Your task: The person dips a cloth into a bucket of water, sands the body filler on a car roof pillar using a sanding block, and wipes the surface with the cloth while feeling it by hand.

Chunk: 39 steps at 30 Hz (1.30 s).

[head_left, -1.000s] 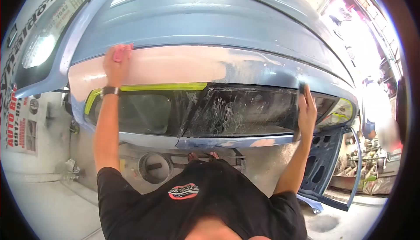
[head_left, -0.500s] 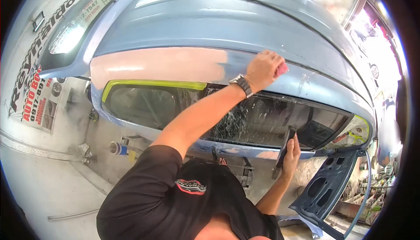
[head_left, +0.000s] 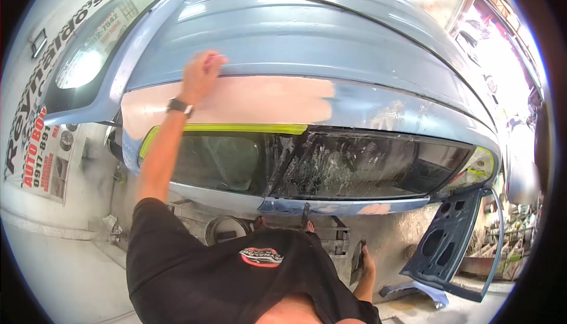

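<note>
My left hand [head_left: 199,77], with a dark watch at the wrist, is over the roof edge of a blue car [head_left: 283,46]. Its fingers are curled and smeared by motion, around a small pink sponge-like piece [head_left: 220,60] that barely shows. Just beside the hand is a pinkish patch [head_left: 266,102] along the upper side of the body, with bright yellow-green tape [head_left: 236,128] below it. Down at my right side, my right hand [head_left: 368,262] grips a dark flat sanding block [head_left: 357,263], away from the car.
Side windows [head_left: 360,162] carry whitish streaks and splashes. A detached dark door panel [head_left: 443,241] leans at the right, near a blue part [head_left: 416,291] on the floor. Behind my left side hangs a lettered banner [head_left: 50,141]. A bucket [head_left: 227,226] stands by my feet.
My left hand has swept left along the roof edge, from beyond the pinkish patch to its far left part. My right hand has dropped with the sanding block from the window to my side.
</note>
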Each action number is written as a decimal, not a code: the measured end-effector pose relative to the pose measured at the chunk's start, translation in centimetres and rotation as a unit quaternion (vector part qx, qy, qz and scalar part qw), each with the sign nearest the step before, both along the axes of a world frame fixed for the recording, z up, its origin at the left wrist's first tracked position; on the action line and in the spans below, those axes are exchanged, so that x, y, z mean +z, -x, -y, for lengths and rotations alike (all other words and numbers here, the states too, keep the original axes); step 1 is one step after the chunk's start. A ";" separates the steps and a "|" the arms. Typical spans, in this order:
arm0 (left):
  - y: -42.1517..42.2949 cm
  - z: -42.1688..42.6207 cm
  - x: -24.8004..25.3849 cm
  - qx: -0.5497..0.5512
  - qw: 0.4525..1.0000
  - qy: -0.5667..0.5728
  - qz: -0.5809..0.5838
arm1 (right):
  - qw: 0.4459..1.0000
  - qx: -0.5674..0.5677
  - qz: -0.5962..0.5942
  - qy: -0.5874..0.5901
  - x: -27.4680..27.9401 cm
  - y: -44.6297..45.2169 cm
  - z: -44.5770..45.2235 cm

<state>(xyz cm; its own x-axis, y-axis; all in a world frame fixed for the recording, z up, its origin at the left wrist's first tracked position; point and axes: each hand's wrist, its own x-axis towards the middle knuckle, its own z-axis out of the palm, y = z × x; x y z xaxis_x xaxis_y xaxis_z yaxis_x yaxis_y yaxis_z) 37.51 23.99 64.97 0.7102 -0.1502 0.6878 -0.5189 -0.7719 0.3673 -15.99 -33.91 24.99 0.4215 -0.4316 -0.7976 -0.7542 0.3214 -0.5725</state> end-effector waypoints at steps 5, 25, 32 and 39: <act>-1.7 -12.4 -1.3 -0.056 0.995 -0.047 -0.064 | 0.982 -0.042 -0.138 -0.119 -8.7 13.6 -5.6; -0.5 19.2 1.8 -0.474 0.755 -0.452 0.034 | 0.969 -0.219 -0.118 -0.001 0.3 12.1 -22.4; -0.8 31.8 0.1 -0.519 0.754 -0.394 0.080 | 0.956 -0.254 -0.139 -0.052 -8.6 19.2 -28.0; -1.4 22.3 0.7 -0.495 0.764 -0.408 0.059 | 0.952 -0.250 -0.169 -0.055 -3.7 17.1 -28.8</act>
<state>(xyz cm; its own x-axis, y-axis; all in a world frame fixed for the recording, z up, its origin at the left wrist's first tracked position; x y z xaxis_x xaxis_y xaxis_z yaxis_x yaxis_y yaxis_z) 38.96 1.70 65.62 -0.0903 -0.9876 0.1281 -0.9897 0.0747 -0.1218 -33.07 -5.12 21.29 -0.1025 -0.4173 -0.9030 -0.6267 0.7321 -0.2672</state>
